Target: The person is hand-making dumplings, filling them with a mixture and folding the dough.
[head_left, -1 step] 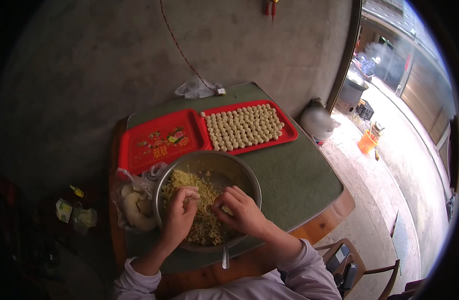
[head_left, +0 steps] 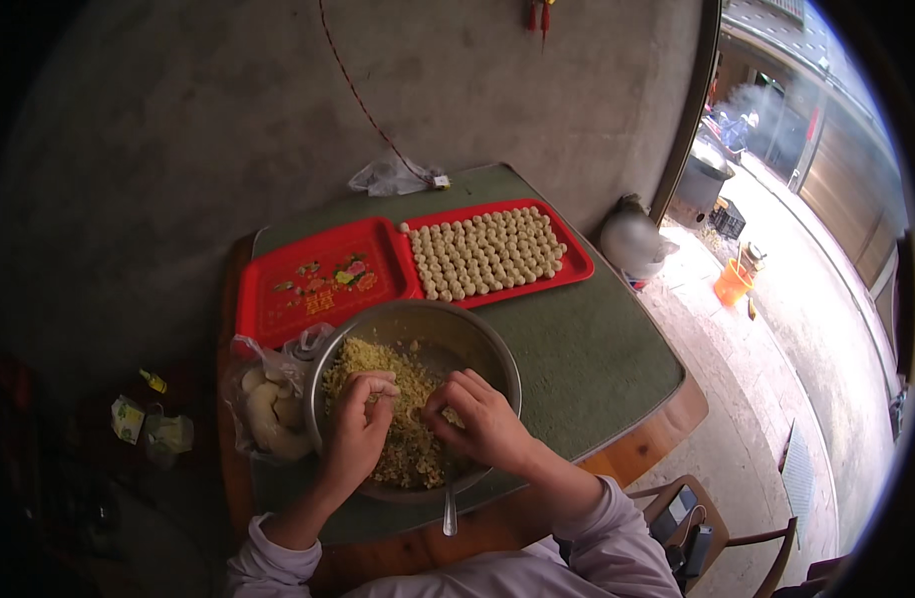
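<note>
Over a wide metal bowl point(head_left: 497, 349) of crumbly yellow filling point(head_left: 373, 361) with green flecks, both hands are raised close together. My left hand point(head_left: 361, 424) has its thumb and fingers pinched together; a pale bit may show at the fingertips, too small to name. Curled inward, the fingers of my right hand point(head_left: 480, 419) are closed too, and whatever they hold is hidden. A metal spoon point(head_left: 450, 513) leans out over the bowl's near rim below my right hand. Pale dough point(head_left: 275, 419) lies in a clear plastic bag against the bowl's left side.
Behind the bowl, a red tray point(head_left: 580, 261) carries rows of small pale balls. A flowered red tray point(head_left: 278, 269) overlaps its left side. All stand on a green-topped table point(head_left: 597, 369) against a grey wall. A wooden chair point(head_left: 717, 518) with devices on it is at the near right.
</note>
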A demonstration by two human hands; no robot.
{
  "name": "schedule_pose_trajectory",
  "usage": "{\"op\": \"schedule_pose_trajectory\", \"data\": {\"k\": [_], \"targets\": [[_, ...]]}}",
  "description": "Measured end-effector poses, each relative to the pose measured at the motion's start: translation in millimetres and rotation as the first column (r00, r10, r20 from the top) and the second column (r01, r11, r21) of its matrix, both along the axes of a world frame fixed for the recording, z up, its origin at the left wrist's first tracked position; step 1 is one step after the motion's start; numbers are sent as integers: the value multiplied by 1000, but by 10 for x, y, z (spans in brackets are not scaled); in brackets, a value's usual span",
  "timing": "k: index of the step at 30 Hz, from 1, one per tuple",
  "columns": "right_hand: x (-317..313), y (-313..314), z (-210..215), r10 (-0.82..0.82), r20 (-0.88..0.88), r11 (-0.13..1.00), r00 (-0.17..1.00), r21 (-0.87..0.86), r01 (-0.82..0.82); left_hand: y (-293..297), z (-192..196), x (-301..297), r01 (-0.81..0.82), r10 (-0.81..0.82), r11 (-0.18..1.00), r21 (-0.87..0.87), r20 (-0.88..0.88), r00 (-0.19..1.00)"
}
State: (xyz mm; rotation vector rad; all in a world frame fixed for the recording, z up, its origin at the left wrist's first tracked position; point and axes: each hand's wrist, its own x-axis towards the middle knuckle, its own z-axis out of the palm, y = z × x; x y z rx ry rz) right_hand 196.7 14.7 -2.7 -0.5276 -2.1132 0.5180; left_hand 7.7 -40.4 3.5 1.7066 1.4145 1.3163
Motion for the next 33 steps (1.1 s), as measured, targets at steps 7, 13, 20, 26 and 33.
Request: {"op": "schedule_pose_trajectory", "data": {"k": [7, 13, 20, 26, 33], "targets": [[29, 19, -59, -23, -6, 999, 1000, -34, 23, -90, -16, 160, 211, -80, 952, -222, 485, 871], [15, -11, 29, -57, 33, 998, 998, -2, 58, -67, -116, 155, 208, -69, 957, -201, 540, 839], [85, 63, 38, 3, 158, 970, 987, 239, -41, -73, -92, 135, 188, -69, 950, -249, 420, 905], [92, 73, 33, 7, 84, 979, 996, 201, -24, -80, -45, 140, 185, -108, 962, -202, 339, 934], [138, 49, 113, -13, 40, 982, 999, 189, 5, -137, 117, 292, 229, -104, 961, -155, 566, 818]]}}
